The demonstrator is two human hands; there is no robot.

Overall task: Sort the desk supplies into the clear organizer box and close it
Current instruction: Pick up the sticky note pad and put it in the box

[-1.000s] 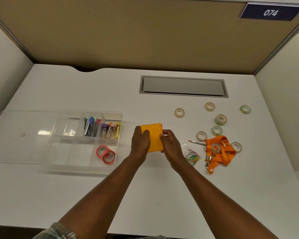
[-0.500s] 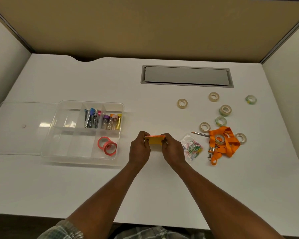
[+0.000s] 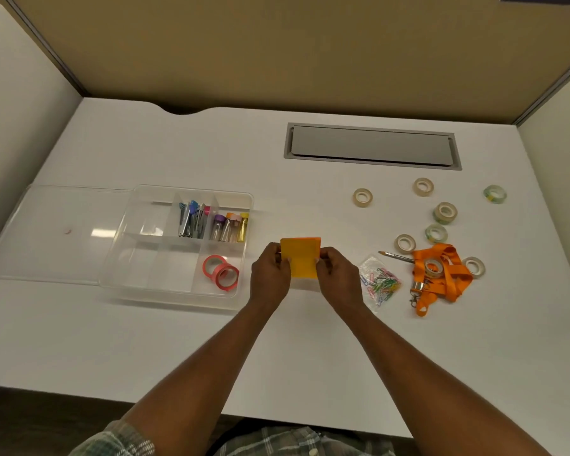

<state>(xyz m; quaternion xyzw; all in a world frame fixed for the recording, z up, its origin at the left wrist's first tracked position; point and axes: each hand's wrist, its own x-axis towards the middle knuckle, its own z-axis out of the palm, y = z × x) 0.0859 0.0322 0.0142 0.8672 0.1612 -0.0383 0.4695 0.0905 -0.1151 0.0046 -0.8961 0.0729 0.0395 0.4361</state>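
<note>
From the head camera, the left hand [image 3: 270, 274] and right hand [image 3: 338, 278] pinch opposite edges of an orange sticky-note pad [image 3: 300, 258] held just right of the clear organizer box [image 3: 178, 297]; light, bendy paper, probably best gripped by its edges.

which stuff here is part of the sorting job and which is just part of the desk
Part of the job: orange sticky pad held by left hand and right hand; organizer box; its lid; loose tape rolls; bag of paper clips; orange lanyard; paintbrush.

Just there: grey cable hatch; cubicle wall.
</note>
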